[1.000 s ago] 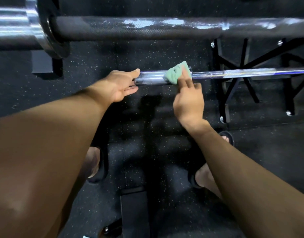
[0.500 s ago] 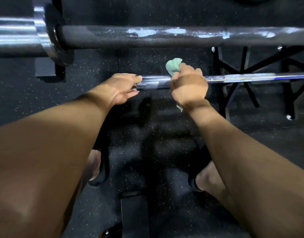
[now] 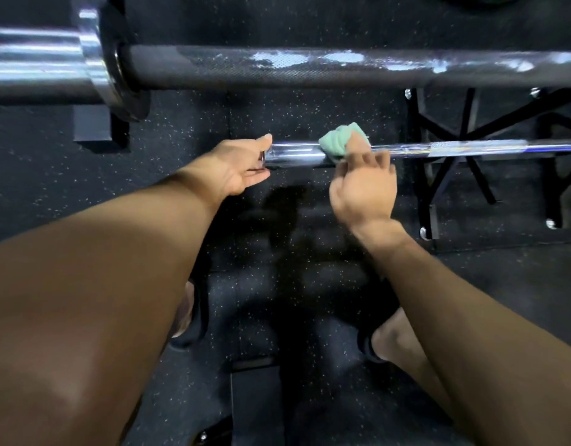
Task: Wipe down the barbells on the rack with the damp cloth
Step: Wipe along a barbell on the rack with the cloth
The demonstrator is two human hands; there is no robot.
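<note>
A thin chrome barbell (image 3: pixel 455 149) runs left to right across the middle of the view. My left hand (image 3: pixel 239 165) grips its left end, thumb on top and fingers underneath. My right hand (image 3: pixel 363 185) holds a bunched green cloth (image 3: pixel 334 144) against the chrome sleeve just right of the left hand; the fingers curl over the bar and cloth. A thicker dark barbell (image 3: pixel 310 67) with wet patches on its knurled shaft lies above, nearer the camera, with a chrome sleeve and collar (image 3: pixel 91 56) at the left.
The floor is black speckled rubber (image 3: pixel 310 117). A black metal rack frame (image 3: pixel 464 130) stands behind the thin bar at the right. My feet in dark sandals (image 3: pixel 194 320) show below. A dark bench edge (image 3: pixel 255 403) sits at the bottom centre.
My right hand rolled over the bar with the cloth, then back down, so the cloth now shows on top of the sleeve again. My left hand has kept its hold on the bar end.
</note>
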